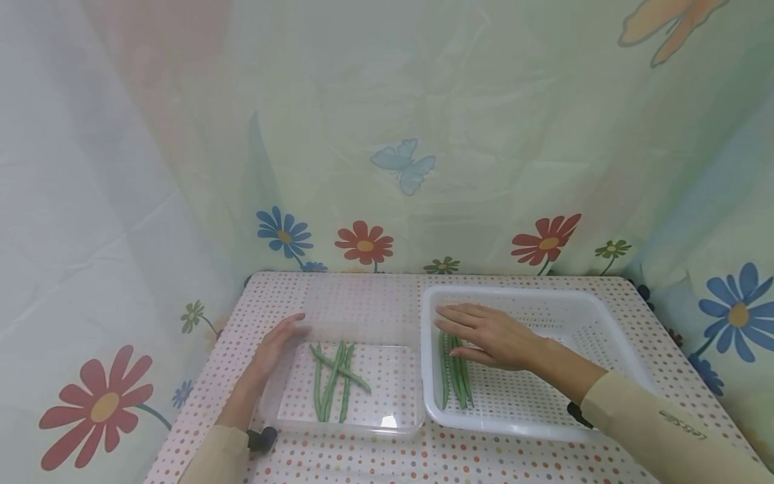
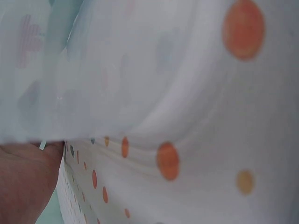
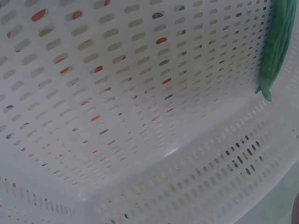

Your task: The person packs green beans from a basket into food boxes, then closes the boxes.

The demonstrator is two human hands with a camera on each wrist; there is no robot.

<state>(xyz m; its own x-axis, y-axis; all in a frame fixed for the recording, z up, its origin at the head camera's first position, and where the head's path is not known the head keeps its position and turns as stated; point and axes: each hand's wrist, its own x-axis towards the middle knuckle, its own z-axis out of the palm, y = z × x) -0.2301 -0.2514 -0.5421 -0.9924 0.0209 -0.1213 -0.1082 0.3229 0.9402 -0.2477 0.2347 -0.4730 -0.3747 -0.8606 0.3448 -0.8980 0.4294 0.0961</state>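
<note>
Several green beans (image 1: 329, 384) lie in a clear plastic container (image 1: 341, 428), one crossing over the others. My left hand (image 1: 273, 351) rests along that container's left side, fingers extended; the left wrist view shows the hand (image 2: 28, 182) by the cloudy container wall (image 2: 121, 79). More green beans (image 1: 445, 380) lie lengthwise in a bundle at the left side of a white perforated basket (image 1: 514, 292). Over their far ends, my right hand (image 1: 492, 336) reaches with fingers fairly straight, partly covering them. The right wrist view shows the beans (image 3: 276, 51) against the basket wall.
Container and basket stand side by side on a table with a dotted cloth (image 1: 423, 457). Behind the table hangs a flowered curtain (image 1: 471, 168), which also runs along both sides. Dark clips (image 1: 643, 292) sit at the table's edges.
</note>
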